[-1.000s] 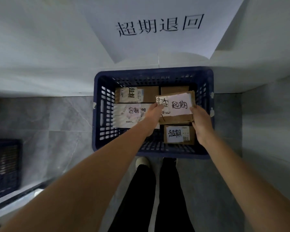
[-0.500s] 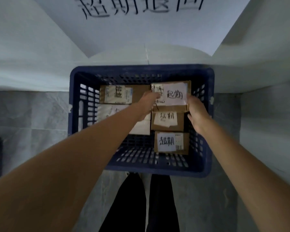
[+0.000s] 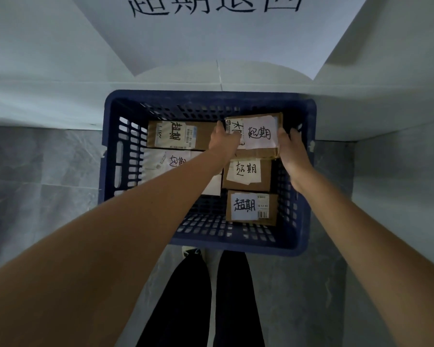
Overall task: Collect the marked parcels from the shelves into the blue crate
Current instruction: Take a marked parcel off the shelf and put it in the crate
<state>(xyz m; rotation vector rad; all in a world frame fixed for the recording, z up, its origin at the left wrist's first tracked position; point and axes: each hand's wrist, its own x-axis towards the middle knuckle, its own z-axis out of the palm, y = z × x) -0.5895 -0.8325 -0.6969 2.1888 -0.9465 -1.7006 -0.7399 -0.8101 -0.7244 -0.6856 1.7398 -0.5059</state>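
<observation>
Head view | parcel point(image 3: 254, 136) at crate point(image 3: 206, 96) 1 o'clock | left hand point(image 3: 223, 142), right hand point(image 3: 292, 149) clasping short ends | likely light, stiff; hold edges

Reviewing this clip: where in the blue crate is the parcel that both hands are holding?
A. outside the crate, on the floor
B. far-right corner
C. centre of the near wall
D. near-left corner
B: the left hand and right hand grip the held parcel at the far-right corner of the blue crate.
</observation>
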